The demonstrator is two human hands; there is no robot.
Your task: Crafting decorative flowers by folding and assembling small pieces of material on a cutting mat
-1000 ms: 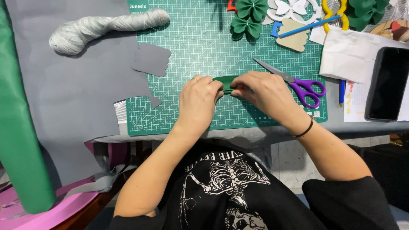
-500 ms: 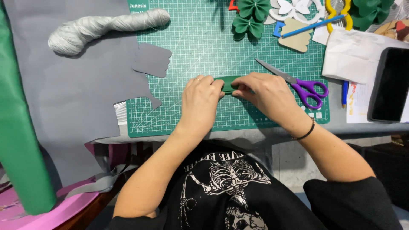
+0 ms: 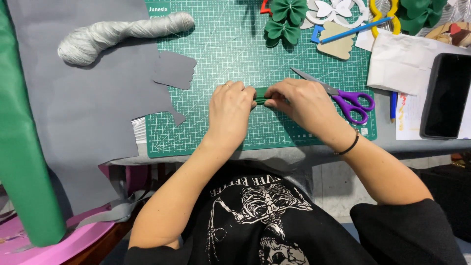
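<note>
- A small dark green strip (image 3: 260,94) was held between the left hand (image 3: 229,109) and the right hand (image 3: 300,102), just above the green cutting mat (image 3: 221,54) near its middle.
- The fingers of both hands were closed on the strip's two ends, so that only a short stretch of it was seen between them.
- Purple-handled scissors (image 3: 343,95) were laid on the mat, just beside the right hand and partly hidden behind it.
- A grey cut-out shape (image 3: 174,69) was placed at the mat's left edge, over a large grey sheet (image 3: 83,108) spread on the worktop.
- A skein of pale thread (image 3: 117,34) was set on the grey sheet.
- Green folded bows (image 3: 285,19) were grouped at the far edge of the mat.
- A dark phone (image 3: 447,95) was lying well to the right.
</note>
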